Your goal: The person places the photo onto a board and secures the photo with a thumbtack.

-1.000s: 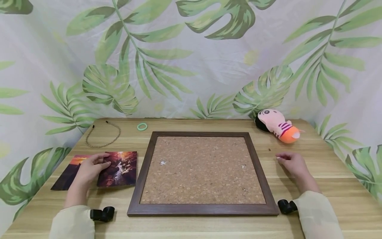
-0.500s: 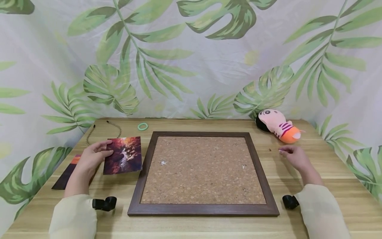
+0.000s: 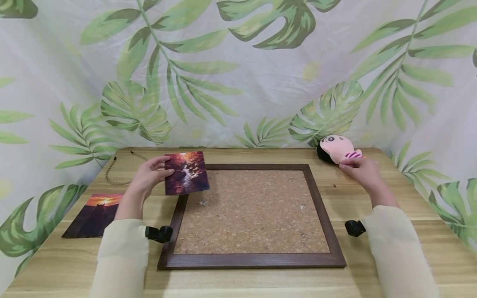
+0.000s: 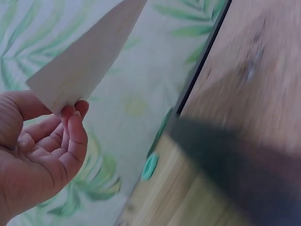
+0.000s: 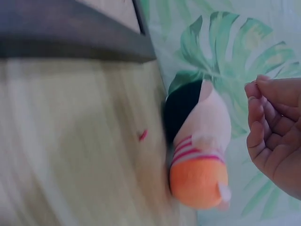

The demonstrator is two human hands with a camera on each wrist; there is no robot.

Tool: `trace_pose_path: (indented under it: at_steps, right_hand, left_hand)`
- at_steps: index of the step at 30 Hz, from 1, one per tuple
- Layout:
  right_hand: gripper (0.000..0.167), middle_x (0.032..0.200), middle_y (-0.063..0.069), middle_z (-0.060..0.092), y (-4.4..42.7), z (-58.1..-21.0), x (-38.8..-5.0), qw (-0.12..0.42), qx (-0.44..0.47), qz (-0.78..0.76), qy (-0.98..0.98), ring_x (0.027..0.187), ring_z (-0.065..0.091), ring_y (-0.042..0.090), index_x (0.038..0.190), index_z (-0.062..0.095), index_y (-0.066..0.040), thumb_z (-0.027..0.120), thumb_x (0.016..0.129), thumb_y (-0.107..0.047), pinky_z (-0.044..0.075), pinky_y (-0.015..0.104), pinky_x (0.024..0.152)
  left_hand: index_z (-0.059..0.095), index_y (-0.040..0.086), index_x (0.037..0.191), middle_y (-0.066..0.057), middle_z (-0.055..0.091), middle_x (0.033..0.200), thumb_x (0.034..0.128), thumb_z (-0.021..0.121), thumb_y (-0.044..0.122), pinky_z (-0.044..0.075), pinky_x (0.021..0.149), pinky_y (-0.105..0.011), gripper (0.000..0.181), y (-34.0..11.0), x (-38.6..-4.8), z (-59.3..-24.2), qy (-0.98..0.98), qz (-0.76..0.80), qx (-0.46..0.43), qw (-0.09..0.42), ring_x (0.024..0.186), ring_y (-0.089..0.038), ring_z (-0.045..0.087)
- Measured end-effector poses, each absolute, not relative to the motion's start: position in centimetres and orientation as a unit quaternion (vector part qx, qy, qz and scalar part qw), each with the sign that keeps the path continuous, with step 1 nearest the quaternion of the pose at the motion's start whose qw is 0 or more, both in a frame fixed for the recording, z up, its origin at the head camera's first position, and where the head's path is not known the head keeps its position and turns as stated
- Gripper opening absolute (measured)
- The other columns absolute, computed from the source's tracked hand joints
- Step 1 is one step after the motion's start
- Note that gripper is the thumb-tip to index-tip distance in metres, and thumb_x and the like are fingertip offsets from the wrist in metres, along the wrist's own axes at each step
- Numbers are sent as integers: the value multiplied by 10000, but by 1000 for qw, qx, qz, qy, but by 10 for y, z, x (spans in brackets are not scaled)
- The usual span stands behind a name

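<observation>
My left hand pinches a photo print of a stream among red and orange trees by its left edge. The print is raised over the upper left corner of the cork board; its pale back faces the left wrist camera. Up in the air at the right, my right hand has thumb and fingertips pressed together on a tiny object, nearly hidden. Behind that hand in the head view lies a plush doll. A small red piece lies on the table nearby.
A dark wooden frame edges the board. A sunset print lies at the left, below a chain with black ends. The green ring sits near the table's far edge. A leaf-patterned cloth hangs behind.
My left hand has lifted the stream print off the table and carried it rightward to the board's corner, uncovering the sunset print. My right hand has risen from the table toward the doll.
</observation>
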State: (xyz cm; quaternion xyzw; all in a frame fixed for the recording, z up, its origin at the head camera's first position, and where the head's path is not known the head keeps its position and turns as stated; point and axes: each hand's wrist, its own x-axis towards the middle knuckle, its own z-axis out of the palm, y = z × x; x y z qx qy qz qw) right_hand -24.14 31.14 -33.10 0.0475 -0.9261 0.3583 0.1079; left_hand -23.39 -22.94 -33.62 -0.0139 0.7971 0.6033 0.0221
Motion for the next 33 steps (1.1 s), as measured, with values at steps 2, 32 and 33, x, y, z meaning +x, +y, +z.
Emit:
trace_pose_path:
  at_steps: [2, 32, 33]
  right_hand:
    - [285, 738, 77, 592, 305, -328, -246, 99, 46, 370, -923, 634, 455, 89, 931, 612, 87, 593, 823, -176, 391, 197, 520]
    - [254, 708, -7, 577, 249, -336, -276, 73, 44, 507, -858, 633, 505, 48, 981, 578, 122, 562, 837, -86, 423, 261, 617]
    - [252, 708, -1, 579, 248, -337, -276, 73, 45, 506, -858, 632, 504, 50, 980, 579, 121, 561, 837, -85, 425, 270, 621]
  left_hand:
    - [273, 12, 1345, -207, 295, 1222, 823, 557, 23, 382, 832, -318, 594, -216, -239, -337, 787, 616, 1, 36, 1029, -236, 407]
    - [273, 6, 1343, -64, 488, 689, 724, 595, -132, 454, 718, -394, 711, -41, -271, -371, 744, 637, 122, 157, 619, -126, 496]
    - [281, 13, 1342, -41, 473, 655, 725, 596, -133, 459, 708, -390, 708, -36, -271, -372, 744, 638, 120, 160, 604, -119, 504]
